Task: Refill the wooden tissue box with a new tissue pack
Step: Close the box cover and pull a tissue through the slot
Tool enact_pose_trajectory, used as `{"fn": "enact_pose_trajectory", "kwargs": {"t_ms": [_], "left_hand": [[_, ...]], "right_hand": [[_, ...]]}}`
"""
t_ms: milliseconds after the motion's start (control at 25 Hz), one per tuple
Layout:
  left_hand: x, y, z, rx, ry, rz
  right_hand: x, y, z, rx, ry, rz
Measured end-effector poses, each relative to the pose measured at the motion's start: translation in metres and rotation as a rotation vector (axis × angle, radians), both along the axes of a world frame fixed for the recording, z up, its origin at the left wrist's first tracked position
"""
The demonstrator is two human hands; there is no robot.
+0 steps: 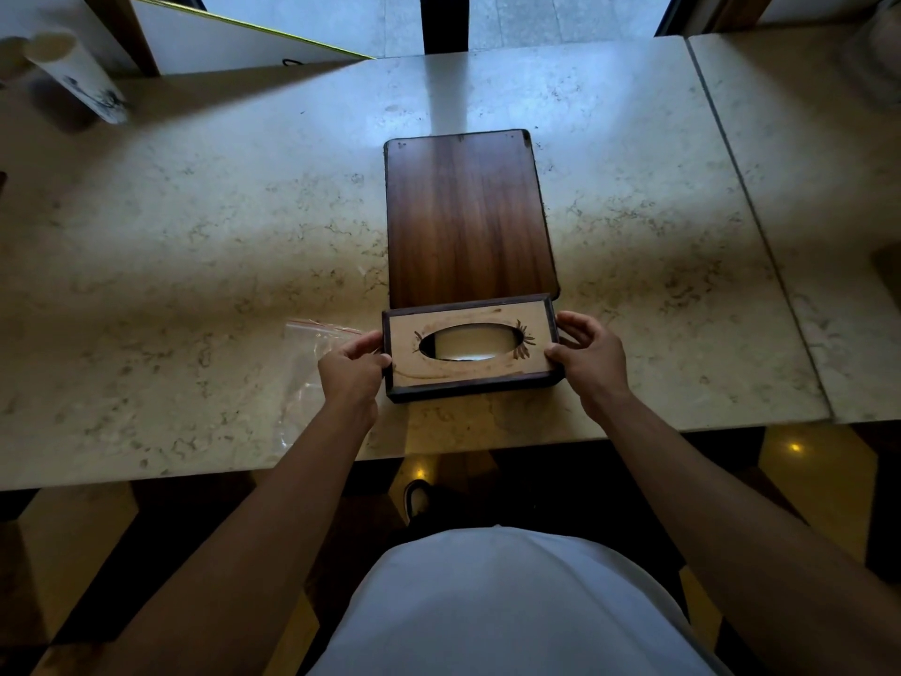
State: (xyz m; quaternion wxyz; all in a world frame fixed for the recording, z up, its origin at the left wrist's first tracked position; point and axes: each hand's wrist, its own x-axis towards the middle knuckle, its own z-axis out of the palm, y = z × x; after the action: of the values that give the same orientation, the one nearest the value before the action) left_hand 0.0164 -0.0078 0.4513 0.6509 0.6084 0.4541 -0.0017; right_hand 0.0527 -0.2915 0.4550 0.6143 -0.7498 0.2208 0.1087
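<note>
The wooden tissue box [468, 378] lies near the front edge of the marble table [195, 226], its pale top face up with an oval opening. Through the opening I see something pale inside, likely tissue. My left hand [352, 370] grips the box's left end and my right hand [587, 356] grips its right end. A dark wooden board [468, 217], possibly the box's sliding panel, lies flat just behind the box and touches its far side. An empty clear plastic bag [312, 378] lies on the table left of the box, partly under my left hand.
A white patterned cylinder [78, 75] stands at the far left of the table. A white panel with a yellow edge [234, 41] leans at the back left. A second marble slab [819, 187] adjoins on the right. The table's front edge is close to the box.
</note>
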Motion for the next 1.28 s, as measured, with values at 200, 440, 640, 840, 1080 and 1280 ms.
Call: {"fn": "enact_pose_trajectory", "kwargs": {"t_ms": [200,440,640,840,1080,1280], "left_hand": [[-0.005,0.0,0.0,0.024,-0.017,-0.037],[-0.014,-0.001,-0.005,0.08,-0.089,-0.111],[-0.012,0.003,-0.007,0.104,-0.081,-0.106],[-0.01,0.004,0.006,0.139,-0.115,-0.115],[-0.017,0.032,0.028,0.349,-0.195,-0.19],[-0.037,0.076,0.027,0.403,-0.152,-0.124]], "right_hand": [[-0.004,-0.001,-0.003,-0.008,0.006,0.039],[-0.01,0.001,-0.008,-0.044,-0.021,0.079],[-0.008,0.003,-0.005,-0.098,-0.035,0.076],[-0.007,0.02,0.006,-0.322,-0.102,0.135],[-0.003,0.069,0.018,-0.592,-0.26,0.379],[-0.008,0.131,0.024,-0.557,-0.315,0.615]]}}
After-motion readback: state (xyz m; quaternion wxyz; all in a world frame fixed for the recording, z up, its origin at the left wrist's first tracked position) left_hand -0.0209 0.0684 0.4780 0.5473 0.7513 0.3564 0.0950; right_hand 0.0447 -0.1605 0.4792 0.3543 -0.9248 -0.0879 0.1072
